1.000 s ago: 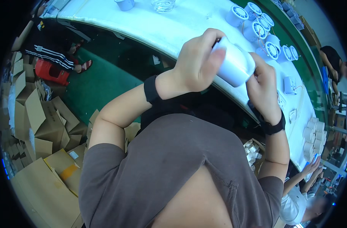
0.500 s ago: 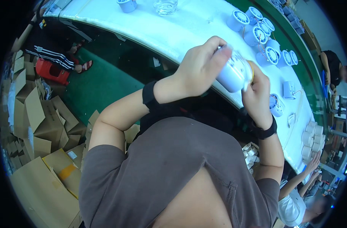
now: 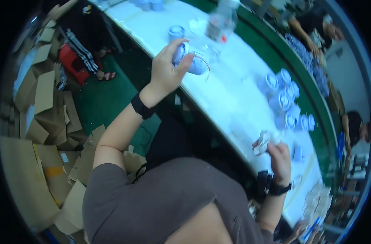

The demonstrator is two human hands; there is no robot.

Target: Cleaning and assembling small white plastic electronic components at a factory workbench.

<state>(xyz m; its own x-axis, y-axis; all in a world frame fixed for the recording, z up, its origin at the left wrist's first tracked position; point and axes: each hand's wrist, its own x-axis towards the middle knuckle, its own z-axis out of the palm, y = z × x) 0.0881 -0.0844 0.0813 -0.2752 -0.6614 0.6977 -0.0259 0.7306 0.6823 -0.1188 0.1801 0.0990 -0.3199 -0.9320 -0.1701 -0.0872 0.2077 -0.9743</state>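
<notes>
My left hand (image 3: 164, 70) is raised over the near edge of the white table (image 3: 228, 91). Its fingers and thumb are wrapped round a pale blue-white cylindrical fan (image 3: 198, 66), from which thin coloured wires dangle. Just beyond it, a similar fan (image 3: 176, 32) stands on the tabletop. To the right, my right hand (image 3: 280, 162) grips a crumpled white cloth or tissue (image 3: 265, 141) above the table's edge. A single pale cylinder (image 3: 299, 153) rests close to that hand.
Several fans (image 3: 281, 97) stand grouped at the table's far right. A blurred clear bottle (image 3: 222, 22) is beyond my left hand. White parts (image 3: 317, 199) are stacked at the right end. Open cardboard boxes (image 3: 43, 97) and a red stool (image 3: 73, 63) lie left. Co-workers sit nearby.
My hands have parted: the left has carried the fan left and away from me, while the right has drawn back with the white cloth. The view has turned, showing more of the table's left part.
</notes>
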